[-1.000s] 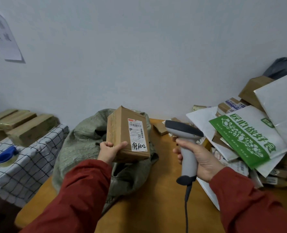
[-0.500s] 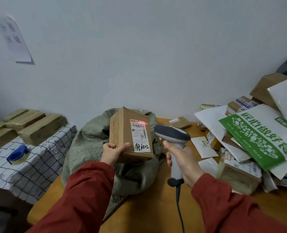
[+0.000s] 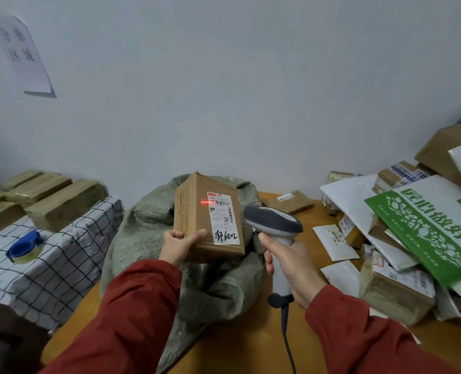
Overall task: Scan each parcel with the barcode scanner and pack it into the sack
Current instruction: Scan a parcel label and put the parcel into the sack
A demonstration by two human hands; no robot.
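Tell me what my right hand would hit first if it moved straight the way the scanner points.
Probably the cardboard box held by the left hand: the scanner throws its red line across the label, though depth is unclear.

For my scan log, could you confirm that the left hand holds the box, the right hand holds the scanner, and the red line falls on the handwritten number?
Not quite: the head view shows the red line by the barcode at the top of the label on the box; the rest is right.
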